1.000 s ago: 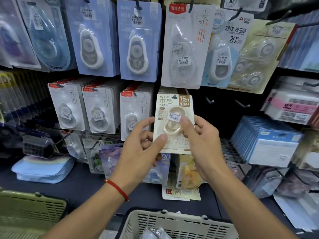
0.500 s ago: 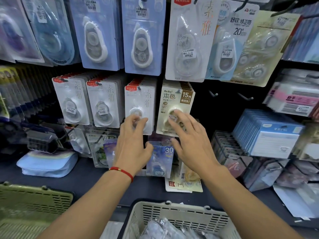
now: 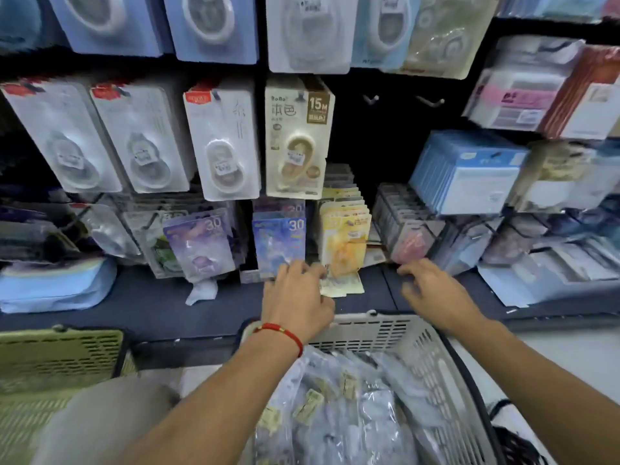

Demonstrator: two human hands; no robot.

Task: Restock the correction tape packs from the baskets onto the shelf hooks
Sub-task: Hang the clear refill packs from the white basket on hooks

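While both hands hover above the slotted plastic basket [image 3: 396, 327], the left hand [image 3: 295, 297] and the blurred right hand [image 3: 432, 290] seem loosely curled, empty, glossy cream pack [image 3: 297, 139] hanging beyond their fingertips.

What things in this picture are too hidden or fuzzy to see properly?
Head view only:
- right hand: motion blur hides what its fingers do.
- left hand: fingertips hidden behind the knuckles.
- top-row packs: cut off by the upper edge.
- white basket: its contents blur under shiny plastic bags.
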